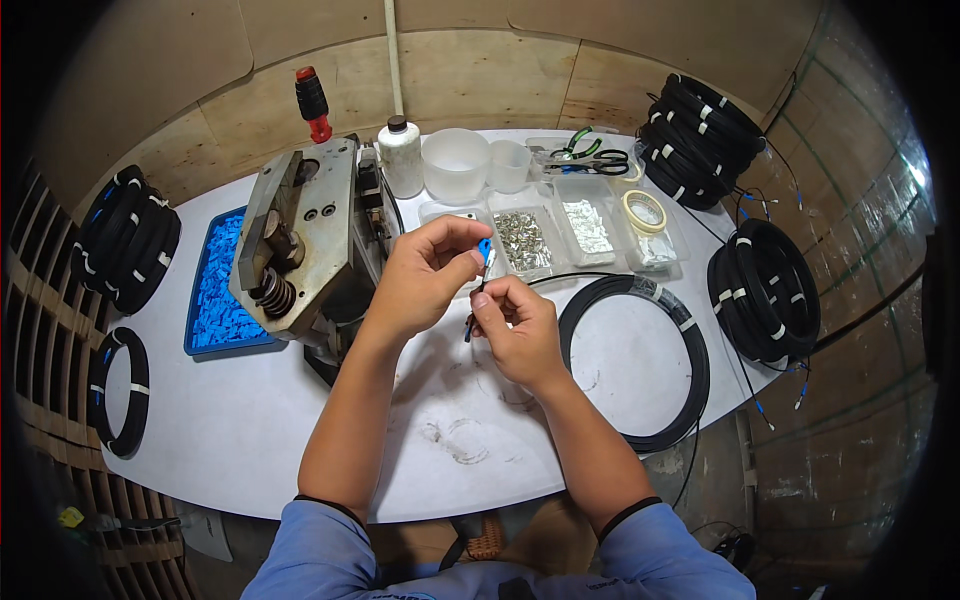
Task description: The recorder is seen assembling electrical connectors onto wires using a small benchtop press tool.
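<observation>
My left hand (pixel 425 275) pinches a small blue plastic connector (pixel 485 249) between thumb and fingers above the white table (pixel 250 420). My right hand (pixel 515 330) grips the end of a thin black cable (pixel 470 322), its tip held just under the blue connector. That cable runs off to the right into a large black coil (pixel 690 350) lying on the table. Both hands meet in front of a grey metal press machine (pixel 300 240).
A blue tray of blue connectors (pixel 215 290) lies left of the machine. Clear trays of small metal parts (pixel 525 240), two plastic cups (pixel 455 165), a white bottle (pixel 402 155), scissors (pixel 590 160) and a tape roll (pixel 645 212) stand behind. Bundled black cable coils (pixel 765 290) ring the table.
</observation>
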### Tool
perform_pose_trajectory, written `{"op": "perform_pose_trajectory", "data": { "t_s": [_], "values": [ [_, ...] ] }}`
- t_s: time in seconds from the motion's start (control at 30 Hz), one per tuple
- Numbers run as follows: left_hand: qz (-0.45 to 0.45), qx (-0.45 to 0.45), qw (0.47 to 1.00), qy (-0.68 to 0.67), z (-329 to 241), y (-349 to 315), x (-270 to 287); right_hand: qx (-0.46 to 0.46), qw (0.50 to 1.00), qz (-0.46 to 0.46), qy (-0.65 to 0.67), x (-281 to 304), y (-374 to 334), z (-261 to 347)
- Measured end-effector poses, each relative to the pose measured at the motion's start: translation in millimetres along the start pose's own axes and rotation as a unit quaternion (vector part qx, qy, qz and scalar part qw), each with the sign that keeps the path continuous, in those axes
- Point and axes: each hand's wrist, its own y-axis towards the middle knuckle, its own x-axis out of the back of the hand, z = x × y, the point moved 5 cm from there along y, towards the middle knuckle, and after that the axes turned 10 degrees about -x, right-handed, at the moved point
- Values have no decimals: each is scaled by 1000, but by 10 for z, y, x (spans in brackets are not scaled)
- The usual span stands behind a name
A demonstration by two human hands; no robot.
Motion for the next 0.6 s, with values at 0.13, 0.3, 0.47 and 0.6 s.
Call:
{"op": "perform_pose_trajectory", "data": {
  "t_s": [0.13,0.3,0.47,0.6],
  "values": [
    [4,6,1000,-1,10,-4,-8,-9,999,22,-26,-19,-7,3],
    [2,4,1000,-5,-16,-4,-24,-6,1000,13,-24,-4,14,-58],
    [5,1,1000,1,-46,-2,-19,-1,1000,8,-10,-6,10,-36],
    [-4,-2,1000,-6,-57,2,-10,-26,999,6,26,-8,0,-41]
  ]
}}
